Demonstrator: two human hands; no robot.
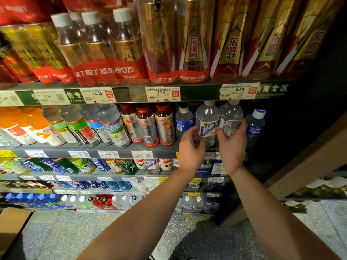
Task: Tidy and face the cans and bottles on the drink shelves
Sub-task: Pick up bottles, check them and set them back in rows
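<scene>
Two clear bottles with white caps stand side by side at the right end of the second shelf (93,147). The left one (207,119) shows its blue-and-white label to the front. The right one (231,117) shows the printed back of its label. My right hand (232,145) is wrapped around the right bottle, fingers on its right side and thumb on its front. My left hand (191,145) hovers at the lower left of the left bottle with fingers curled and apart, holding nothing. A dark blue Pocari Sweat bottle (255,124) stands just right of my right hand.
Another Pocari bottle (183,121) and red-capped silver bottles (165,124) stand to the left. Gold-and-red multipacks (193,44) fill the shelf above. Lower shelves hold more drinks. A cardboard box (11,229) sits on the floor at left, and a wooden panel (309,160) bounds the right.
</scene>
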